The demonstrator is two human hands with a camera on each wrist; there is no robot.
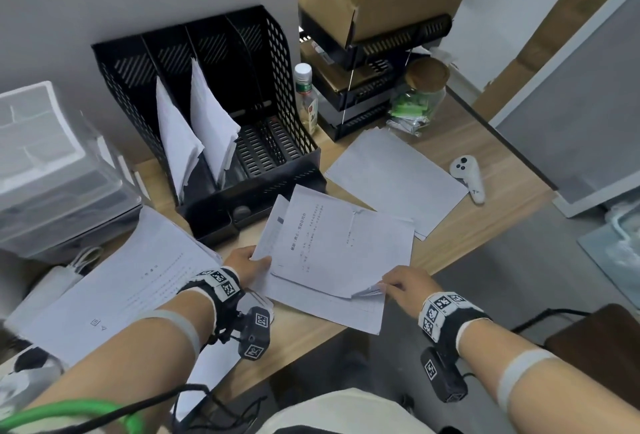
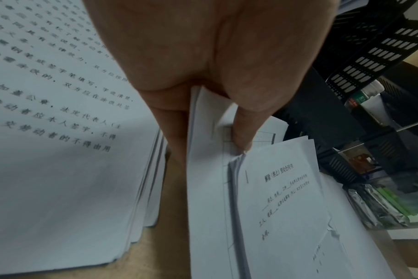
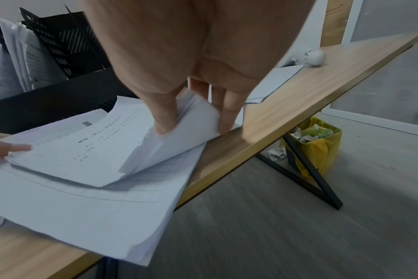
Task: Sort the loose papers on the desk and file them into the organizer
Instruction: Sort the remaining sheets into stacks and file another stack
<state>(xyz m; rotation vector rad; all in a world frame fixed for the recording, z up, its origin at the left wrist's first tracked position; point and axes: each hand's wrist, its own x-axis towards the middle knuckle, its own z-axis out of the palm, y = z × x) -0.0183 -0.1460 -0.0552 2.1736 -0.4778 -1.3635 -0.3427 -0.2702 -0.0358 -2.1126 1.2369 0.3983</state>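
Your bare forearms carry grey bands, black wrist straps (image 1: 221,286) with white fiducial tags, dangling black cameras (image 1: 254,333).

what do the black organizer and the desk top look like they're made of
Organizer: looks like black metal or hard plastic, matte, its walls and floor punched with slots and holes; which one is unclear.
Desk top: wood-look board, likely laminate, with pale printed-looking grain, a low sheen and a thin flat edge.

A loose pile of white printed papers (image 1: 341,253) lies skewed at the surface's near edge, one corner curled up, before the black mesh organizer (image 1: 277,142), where two slots already hold leaning sheets (image 1: 194,128).
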